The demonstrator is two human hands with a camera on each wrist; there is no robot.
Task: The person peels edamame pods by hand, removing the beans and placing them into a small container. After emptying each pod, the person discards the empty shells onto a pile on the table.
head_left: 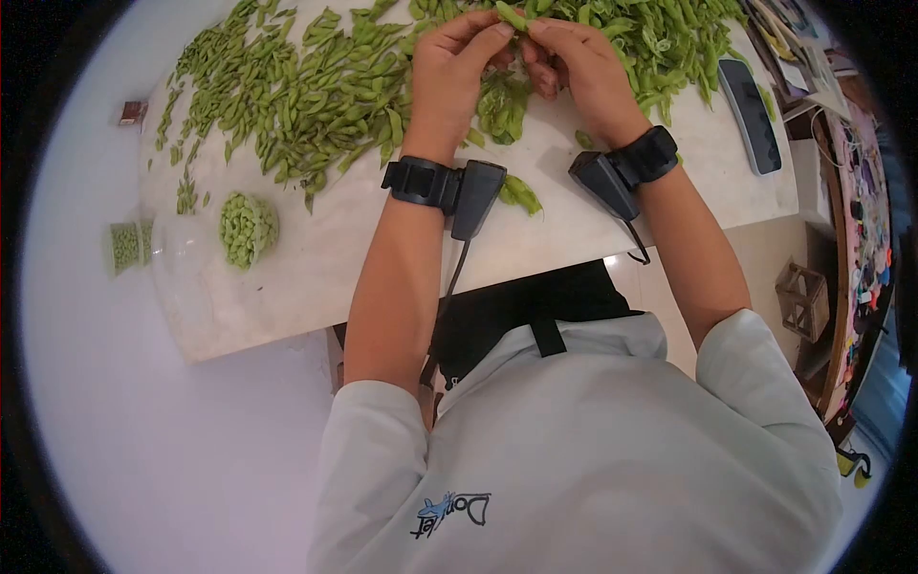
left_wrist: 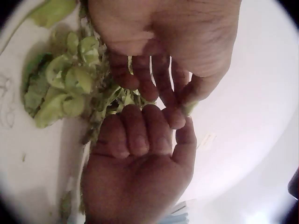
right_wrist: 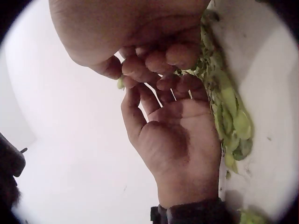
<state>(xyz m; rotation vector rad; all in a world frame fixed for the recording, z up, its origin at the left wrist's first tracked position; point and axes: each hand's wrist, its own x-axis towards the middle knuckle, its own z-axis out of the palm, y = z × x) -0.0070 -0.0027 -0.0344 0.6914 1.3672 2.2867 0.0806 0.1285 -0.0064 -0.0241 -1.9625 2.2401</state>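
Note:
Both hands meet at the table's far edge in the head view, holding one green pod [head_left: 511,14] between their fingertips. My left hand [head_left: 449,81] pinches one end with thumb and finger; my right hand [head_left: 595,81] pinches the other. In the left wrist view the left hand [left_wrist: 168,37] is above and the right hand [left_wrist: 140,163] below, its other fingers curled. Only a bit of the pod [left_wrist: 190,107] shows there. The right wrist view has the right hand [right_wrist: 131,32] on top, the left hand [right_wrist: 180,140] beneath, and the pod's tip [right_wrist: 121,82] at their fingertips.
Many pods [head_left: 354,86] spread over the table's left, with another pile [head_left: 669,48] at right. Opened pods [head_left: 502,107] lie below the hands, a few [head_left: 519,194] nearer. A clear container of beans [head_left: 248,230] stands at left, a phone [head_left: 751,115] at right.

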